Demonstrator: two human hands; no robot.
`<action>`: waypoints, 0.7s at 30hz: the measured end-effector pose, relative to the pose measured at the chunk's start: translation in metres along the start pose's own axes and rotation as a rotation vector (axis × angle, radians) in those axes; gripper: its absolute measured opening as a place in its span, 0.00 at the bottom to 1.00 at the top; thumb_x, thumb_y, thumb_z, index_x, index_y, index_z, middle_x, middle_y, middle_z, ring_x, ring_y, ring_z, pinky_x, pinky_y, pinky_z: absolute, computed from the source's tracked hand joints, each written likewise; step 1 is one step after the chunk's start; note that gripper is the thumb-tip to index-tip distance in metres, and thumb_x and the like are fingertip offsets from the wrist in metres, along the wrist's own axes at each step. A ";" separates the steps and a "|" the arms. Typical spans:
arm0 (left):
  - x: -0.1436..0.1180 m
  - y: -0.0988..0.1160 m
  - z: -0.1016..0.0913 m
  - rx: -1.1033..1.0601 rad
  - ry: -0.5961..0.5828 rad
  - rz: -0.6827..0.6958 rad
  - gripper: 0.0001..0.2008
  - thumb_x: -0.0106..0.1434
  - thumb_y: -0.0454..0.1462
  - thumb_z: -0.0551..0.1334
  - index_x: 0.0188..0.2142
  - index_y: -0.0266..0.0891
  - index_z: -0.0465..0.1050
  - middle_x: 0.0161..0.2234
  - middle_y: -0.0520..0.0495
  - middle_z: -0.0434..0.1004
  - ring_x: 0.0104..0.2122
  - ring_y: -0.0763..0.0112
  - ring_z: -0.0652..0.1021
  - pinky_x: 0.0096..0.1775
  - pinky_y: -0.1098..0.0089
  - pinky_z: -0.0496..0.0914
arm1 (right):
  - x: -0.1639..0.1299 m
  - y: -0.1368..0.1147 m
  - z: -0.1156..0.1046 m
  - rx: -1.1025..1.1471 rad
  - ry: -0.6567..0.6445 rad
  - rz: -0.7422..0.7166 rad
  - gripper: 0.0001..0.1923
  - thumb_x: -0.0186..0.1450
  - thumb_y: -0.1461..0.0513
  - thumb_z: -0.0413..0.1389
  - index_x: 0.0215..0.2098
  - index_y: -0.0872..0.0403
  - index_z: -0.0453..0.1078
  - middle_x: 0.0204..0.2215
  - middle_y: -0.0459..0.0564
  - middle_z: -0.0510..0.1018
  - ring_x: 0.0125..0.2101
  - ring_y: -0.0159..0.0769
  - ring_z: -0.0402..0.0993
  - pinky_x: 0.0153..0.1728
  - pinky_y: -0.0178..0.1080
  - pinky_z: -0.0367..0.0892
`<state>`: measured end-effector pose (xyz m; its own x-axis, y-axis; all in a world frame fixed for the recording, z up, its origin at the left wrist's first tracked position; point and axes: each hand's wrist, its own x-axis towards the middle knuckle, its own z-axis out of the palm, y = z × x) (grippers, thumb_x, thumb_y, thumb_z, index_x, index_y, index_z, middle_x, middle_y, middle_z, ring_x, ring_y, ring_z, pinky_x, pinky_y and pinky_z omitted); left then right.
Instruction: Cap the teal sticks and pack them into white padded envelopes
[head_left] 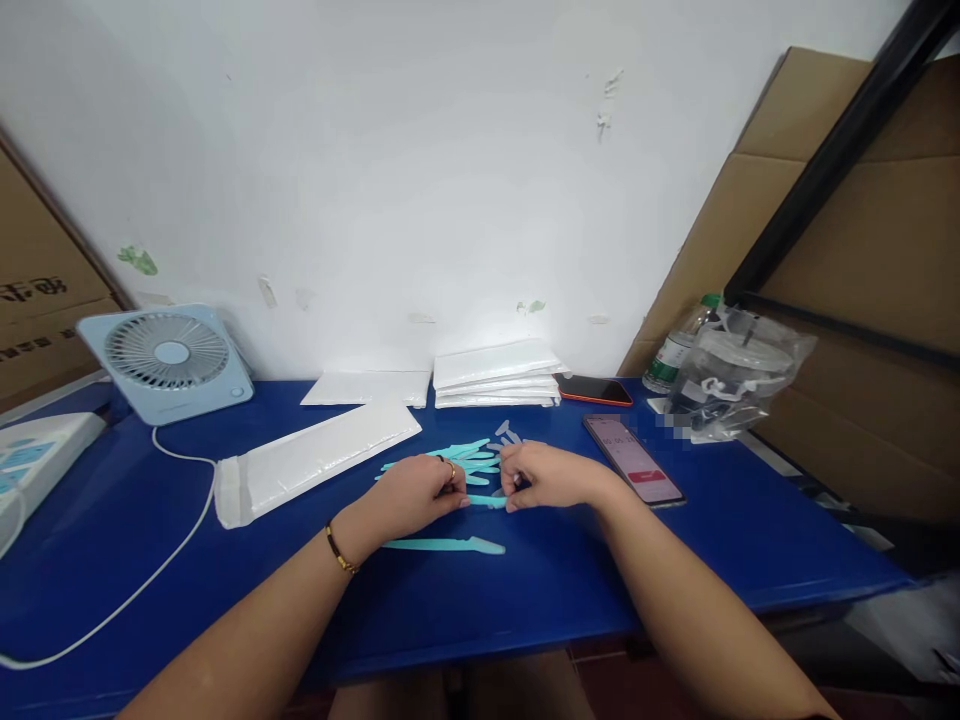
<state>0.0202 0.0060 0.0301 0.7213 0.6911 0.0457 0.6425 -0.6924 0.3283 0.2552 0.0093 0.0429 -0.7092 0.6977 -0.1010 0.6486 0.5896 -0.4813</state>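
Between my two hands is a turquoise eyebrow razor [486, 501], lying level just above the blue table. My left hand [420, 495] is closed on its left end, thumb and finger pinching it. At its right end my right hand [536, 478] pinches the razor's head; whether a clear cap is between those fingers cannot be made out. Behind the hands is a loose pile of turquoise razors [471, 457], partly covered by my left hand. Several clear caps [504, 432] lie beside the pile. One more razor [442, 545] rests nearer to me, partly behind my left wrist.
White padded envelopes [495, 372] are stacked by the wall, with a single envelope [315, 465] lying at left. A blue fan [171, 355] and its white cable [191, 525] occupy the left. At right are a lit phone [637, 465], a dark phone [596, 390], a bottle [671, 355] and a bagged cup [739, 370].
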 end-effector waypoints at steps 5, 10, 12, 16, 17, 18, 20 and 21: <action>-0.001 -0.017 -0.009 0.075 0.118 -0.150 0.11 0.61 0.43 0.55 0.32 0.43 0.72 0.31 0.51 0.75 0.31 0.68 0.73 0.31 0.70 0.60 | -0.004 0.021 -0.006 -0.045 0.311 0.148 0.05 0.57 0.61 0.59 0.27 0.55 0.71 0.30 0.47 0.69 0.28 0.29 0.65 0.28 0.31 0.58; -0.010 -0.006 -0.018 -0.036 0.069 -0.099 0.12 0.58 0.47 0.58 0.35 0.44 0.73 0.32 0.51 0.74 0.32 0.69 0.73 0.32 0.71 0.62 | -0.006 0.019 -0.008 -0.001 0.375 0.133 0.05 0.57 0.61 0.59 0.27 0.55 0.73 0.30 0.47 0.70 0.28 0.30 0.66 0.28 0.32 0.59; -0.015 0.004 -0.018 -0.074 -0.073 -0.025 0.12 0.55 0.48 0.61 0.32 0.44 0.74 0.30 0.52 0.74 0.29 0.70 0.72 0.29 0.72 0.61 | -0.005 0.008 -0.006 0.043 0.303 0.061 0.06 0.57 0.59 0.58 0.28 0.55 0.74 0.30 0.47 0.71 0.28 0.29 0.67 0.28 0.31 0.59; -0.019 0.017 -0.012 -0.060 -0.192 -0.024 0.09 0.55 0.45 0.61 0.27 0.43 0.74 0.26 0.53 0.74 0.26 0.71 0.71 0.25 0.71 0.58 | -0.001 -0.011 0.000 0.106 0.119 -0.002 0.12 0.55 0.53 0.60 0.28 0.54 0.76 0.26 0.46 0.72 0.27 0.30 0.66 0.26 0.31 0.59; -0.018 0.018 -0.010 -0.047 -0.161 -0.044 0.09 0.56 0.44 0.60 0.27 0.43 0.73 0.25 0.53 0.74 0.26 0.71 0.71 0.26 0.71 0.57 | 0.000 -0.014 0.002 0.143 0.071 -0.001 0.14 0.54 0.52 0.61 0.30 0.54 0.76 0.25 0.45 0.73 0.26 0.29 0.66 0.25 0.31 0.58; -0.017 0.018 -0.009 -0.037 -0.121 -0.061 0.09 0.58 0.43 0.58 0.28 0.43 0.72 0.25 0.52 0.73 0.26 0.70 0.71 0.26 0.71 0.58 | 0.001 -0.015 0.003 0.181 0.037 0.002 0.16 0.53 0.51 0.61 0.32 0.54 0.76 0.24 0.45 0.73 0.25 0.29 0.66 0.24 0.30 0.58; -0.013 0.015 -0.008 -0.030 -0.053 -0.083 0.09 0.60 0.43 0.56 0.30 0.42 0.71 0.25 0.52 0.72 0.26 0.70 0.71 0.26 0.71 0.58 | 0.002 -0.015 0.006 0.235 0.013 0.012 0.16 0.54 0.52 0.60 0.33 0.55 0.76 0.22 0.44 0.74 0.22 0.28 0.66 0.22 0.30 0.57; -0.011 0.012 -0.008 -0.032 -0.034 -0.085 0.09 0.60 0.42 0.55 0.30 0.43 0.70 0.25 0.52 0.72 0.26 0.70 0.71 0.26 0.71 0.57 | 0.003 -0.013 0.006 0.248 0.024 0.019 0.14 0.55 0.53 0.59 0.32 0.55 0.76 0.22 0.44 0.74 0.22 0.28 0.66 0.22 0.30 0.57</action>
<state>0.0180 -0.0085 0.0410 0.6735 0.7391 -0.0155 0.6935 -0.6244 0.3593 0.2433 0.0009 0.0432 -0.6889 0.7188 -0.0932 0.5721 0.4602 -0.6789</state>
